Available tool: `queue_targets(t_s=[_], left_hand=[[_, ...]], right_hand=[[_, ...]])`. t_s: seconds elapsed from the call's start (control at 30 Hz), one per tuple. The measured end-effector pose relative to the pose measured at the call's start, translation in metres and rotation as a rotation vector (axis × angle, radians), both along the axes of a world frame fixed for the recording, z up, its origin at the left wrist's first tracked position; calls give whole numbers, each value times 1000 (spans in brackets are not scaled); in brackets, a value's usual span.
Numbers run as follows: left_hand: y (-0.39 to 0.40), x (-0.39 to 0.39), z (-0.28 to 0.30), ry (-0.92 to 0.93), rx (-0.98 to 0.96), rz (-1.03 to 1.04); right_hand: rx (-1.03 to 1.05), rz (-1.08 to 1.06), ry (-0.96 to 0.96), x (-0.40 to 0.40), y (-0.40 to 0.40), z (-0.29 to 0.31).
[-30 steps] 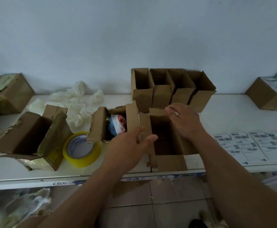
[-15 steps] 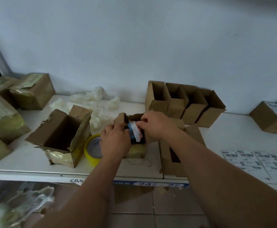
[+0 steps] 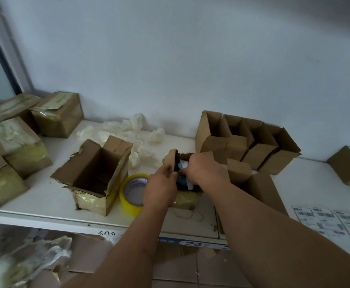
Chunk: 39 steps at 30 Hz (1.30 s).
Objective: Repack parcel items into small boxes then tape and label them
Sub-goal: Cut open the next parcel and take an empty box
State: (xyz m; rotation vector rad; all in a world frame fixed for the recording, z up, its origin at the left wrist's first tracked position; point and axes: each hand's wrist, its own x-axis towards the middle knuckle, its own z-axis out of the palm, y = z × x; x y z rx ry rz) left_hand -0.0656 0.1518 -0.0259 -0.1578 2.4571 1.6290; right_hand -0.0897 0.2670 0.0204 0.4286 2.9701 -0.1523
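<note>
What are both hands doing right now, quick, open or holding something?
Left hand: curled on the left flap of the torn parcel box.
Right hand: gripping the blue and white item inside that box.

- The white shelf (image 3: 45,196) carries everything, its front edge running under both forearms.
- A torn-open parcel (image 3: 182,183) sits beneath both hands.
- A yellow tape roll (image 3: 131,194) lies just beside the left hand (image 3: 159,188).
- An opened empty box (image 3: 95,175) stands farther left.
- A small open box (image 3: 259,190) sits beside the right hand (image 3: 205,169).
- Label sheets (image 3: 332,223) lie well right.
</note>
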Motion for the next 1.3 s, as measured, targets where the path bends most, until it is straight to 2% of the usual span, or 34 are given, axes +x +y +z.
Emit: queue_targets(t_s=[0.1,0.3,0.5,0.57,0.63,0.7,0.73,0.8,0.87,1.03,1.3], left_hand=[[1,-1,-3,4,1,29],[2,-2,-4,78,-93,73],[9,-5,0,81,-59,96],[14,1,6,191,-241,110],[22,10,15,448,-455,96],[36,24,30,581,-370,34],[43,31,35,589,-323,-28],[62,46,42,515,-305,-162],[76,55,37,447,-368,-265],[92,65,30,423,-532,-338],[98,71,18,411,-540,-385]], right_hand=[[-83,-8,26,1,6,0],[-155,37,199,6,23,19],[-410,-9,331,37,64,64],[-445,-50,380,53,80,72],[-511,-101,425,71,96,74],[-612,-158,458,89,112,72],[-635,-182,470,98,119,70],[-614,-221,478,113,134,64],[-570,-255,458,123,146,55],[-420,-285,335,130,160,25],[-98,-138,205,119,147,7]])
